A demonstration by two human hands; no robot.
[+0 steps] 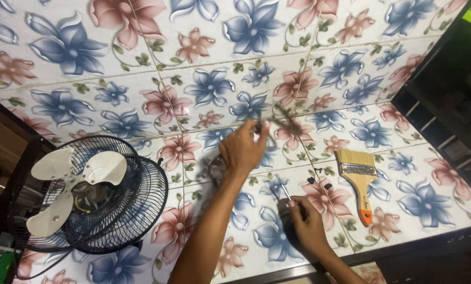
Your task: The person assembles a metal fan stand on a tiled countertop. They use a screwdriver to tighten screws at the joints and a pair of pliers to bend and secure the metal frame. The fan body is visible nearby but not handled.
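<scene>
Your left hand (241,149) is raised over the flowered table (424,158), its grip pinched on a small blurred part (285,124) I cannot make out. Your right hand (308,225) rests lower, fingers closed around a thin screwdriver (286,193). A paintbrush (358,181) lies to the right, a fan (85,194) at left.

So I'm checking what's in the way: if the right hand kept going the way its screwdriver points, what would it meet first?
The right hand points its screwdriver up-left, toward the left hand. Only bare flowered tile shows between them, so probably the left hand or its blurred object, though depth is unclear.
</scene>
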